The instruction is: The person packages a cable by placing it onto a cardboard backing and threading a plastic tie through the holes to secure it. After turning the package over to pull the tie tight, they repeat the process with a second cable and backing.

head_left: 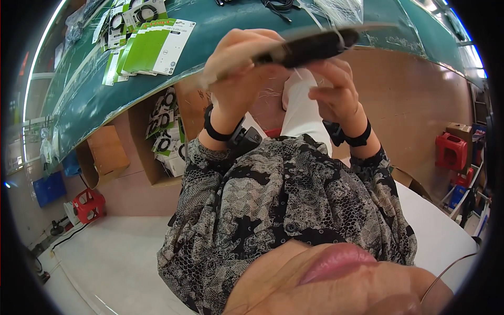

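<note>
A coiled black cable [320,48] on a thin card is held up in front of me over the table's near edge. It is seen almost edge-on and is blurred. My left hand [239,68] grips its left end, fingers wrapped round the card. On the right, my right hand [338,86] has its bent fingers at the underside of the coil; the thumb hangs a little lower. A pale tie crosses the coil near its right end. Black straps with small devices sit on both wrists.
A fanned stack of green and white cards [152,48] lies on the green table [205,29], beside carded cables [142,14]. Loose black cables [278,6] and clear plastic bags are at the back. Below stands a cardboard box [139,134] of carded cables. Red stools [452,152] flank me.
</note>
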Demonstrator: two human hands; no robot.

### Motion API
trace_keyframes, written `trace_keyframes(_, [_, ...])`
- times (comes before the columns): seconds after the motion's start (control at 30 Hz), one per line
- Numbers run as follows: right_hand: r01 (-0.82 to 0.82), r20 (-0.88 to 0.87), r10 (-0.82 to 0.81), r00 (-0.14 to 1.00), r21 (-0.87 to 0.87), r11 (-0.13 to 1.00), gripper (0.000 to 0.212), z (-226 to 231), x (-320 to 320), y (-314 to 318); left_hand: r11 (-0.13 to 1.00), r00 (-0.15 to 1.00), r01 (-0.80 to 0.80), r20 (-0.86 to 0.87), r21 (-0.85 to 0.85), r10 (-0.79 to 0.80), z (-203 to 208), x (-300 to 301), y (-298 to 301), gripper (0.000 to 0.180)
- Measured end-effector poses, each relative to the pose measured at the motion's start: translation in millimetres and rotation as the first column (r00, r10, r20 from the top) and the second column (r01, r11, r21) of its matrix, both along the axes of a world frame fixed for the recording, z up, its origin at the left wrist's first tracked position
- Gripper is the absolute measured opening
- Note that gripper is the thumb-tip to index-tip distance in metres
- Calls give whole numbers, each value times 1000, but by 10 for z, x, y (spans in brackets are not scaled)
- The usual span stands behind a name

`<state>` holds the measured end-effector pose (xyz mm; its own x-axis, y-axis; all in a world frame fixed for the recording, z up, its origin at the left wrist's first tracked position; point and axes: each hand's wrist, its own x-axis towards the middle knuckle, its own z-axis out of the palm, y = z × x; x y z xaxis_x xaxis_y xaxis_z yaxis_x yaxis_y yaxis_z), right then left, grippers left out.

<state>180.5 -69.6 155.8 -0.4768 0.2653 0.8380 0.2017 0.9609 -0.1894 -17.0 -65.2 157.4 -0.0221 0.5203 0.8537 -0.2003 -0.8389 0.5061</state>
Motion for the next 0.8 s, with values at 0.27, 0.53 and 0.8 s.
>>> trace_keyframes(0.27, [-270,-518,-104,849,-594,758,6,144,-348,-74,785,797,408,601,-466,-57,-203,168,130,25])
trace_keyframes(0.53, [382,-212,-438,874,-258,887,13,115,-437,141,728,764,434,645,-530,14,-302,230,166,29])
trace_keyframes(0.8, [492,-106,-500,860,-94,866,17,98,-462,237,808,843,238,528,-539,104,-379,209,210,30])
